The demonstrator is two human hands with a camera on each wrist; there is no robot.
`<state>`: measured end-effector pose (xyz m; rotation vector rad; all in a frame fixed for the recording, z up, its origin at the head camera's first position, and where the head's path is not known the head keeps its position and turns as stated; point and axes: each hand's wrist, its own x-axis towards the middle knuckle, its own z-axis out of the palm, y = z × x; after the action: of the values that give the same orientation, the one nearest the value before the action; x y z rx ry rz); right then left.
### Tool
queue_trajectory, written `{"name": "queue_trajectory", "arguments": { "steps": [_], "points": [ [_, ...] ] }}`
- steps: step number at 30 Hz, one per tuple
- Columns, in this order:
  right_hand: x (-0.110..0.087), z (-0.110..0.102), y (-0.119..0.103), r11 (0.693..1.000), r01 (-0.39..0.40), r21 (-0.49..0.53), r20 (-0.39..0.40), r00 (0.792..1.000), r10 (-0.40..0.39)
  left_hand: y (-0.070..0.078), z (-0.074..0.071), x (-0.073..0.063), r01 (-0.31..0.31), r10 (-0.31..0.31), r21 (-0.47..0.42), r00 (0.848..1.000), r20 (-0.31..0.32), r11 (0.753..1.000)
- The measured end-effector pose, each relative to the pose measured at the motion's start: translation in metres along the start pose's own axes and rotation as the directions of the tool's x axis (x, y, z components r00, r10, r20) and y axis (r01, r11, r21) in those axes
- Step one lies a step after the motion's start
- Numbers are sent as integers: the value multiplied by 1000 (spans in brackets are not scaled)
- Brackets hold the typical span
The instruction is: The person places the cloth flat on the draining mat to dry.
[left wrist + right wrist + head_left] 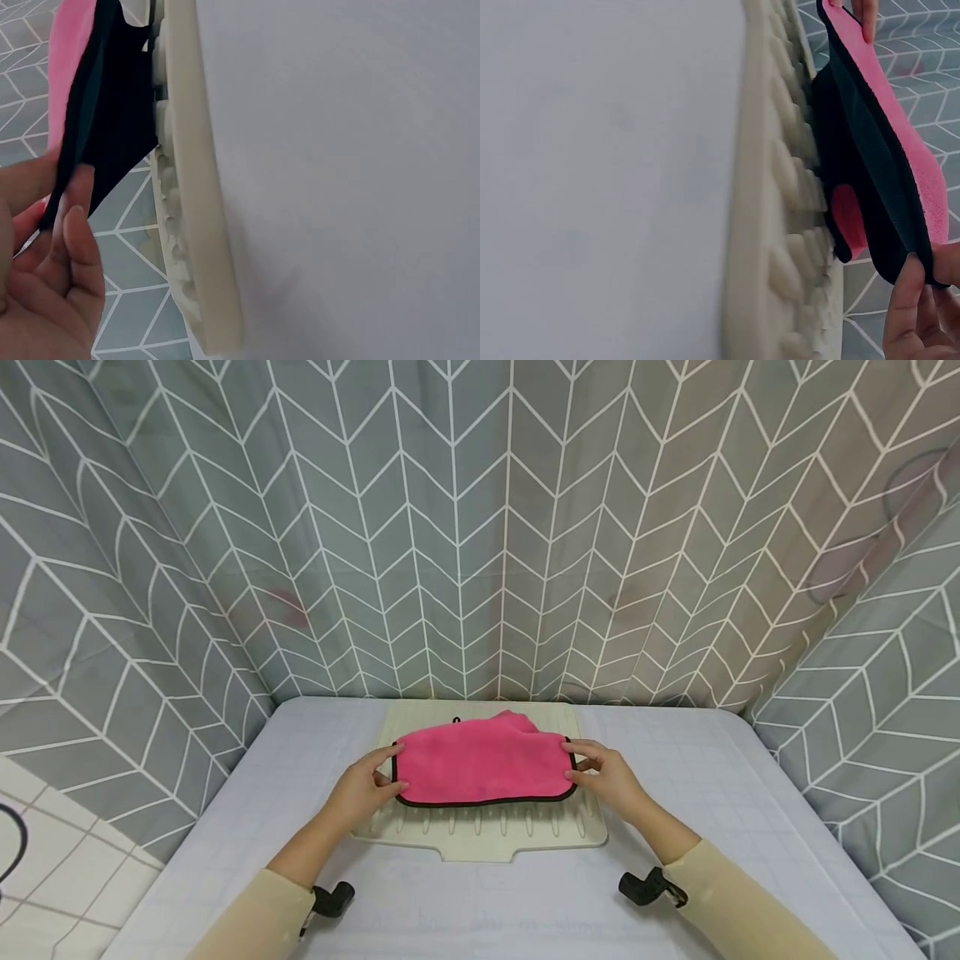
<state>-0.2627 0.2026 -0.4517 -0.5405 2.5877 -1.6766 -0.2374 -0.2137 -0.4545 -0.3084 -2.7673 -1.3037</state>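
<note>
Just below the centre of the head view, a pink fleecy cloth with black edging and a dark underside (483, 764) is held over a cream, ridged, flat board (480, 847) on the white-covered desk (720, 827). The left hand (360, 789) pinches the cloth's left edge between thumb and fingers; the right hand (611, 781) pinches its right edge likewise. The step in hand looks like spreading or folding the cloth; the next move probably calls for keeping both ends level and taut. No container can be made out.
</note>
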Motion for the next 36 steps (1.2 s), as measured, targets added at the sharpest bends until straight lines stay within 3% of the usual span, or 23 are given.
{"name": "queue_trajectory", "arguments": {
  "steps": [7,13,20,36],
  "points": [
    [-10,6,5,995,47,-86,60,997,-42,-7,1,-5,-34,35,-16,993,110,999],
    [-19,11,8,991,-9,-133,81,997,19,-6,3,-10,-48,44,24,986,164,999],
    [-25,17,9,993,-40,-115,98,994,52,-3,4,-15,-36,22,70,982,190,997],
    [-28,20,8,976,-43,-214,170,982,80,-10,1,-21,-57,39,64,966,254,996]
  ]
}}
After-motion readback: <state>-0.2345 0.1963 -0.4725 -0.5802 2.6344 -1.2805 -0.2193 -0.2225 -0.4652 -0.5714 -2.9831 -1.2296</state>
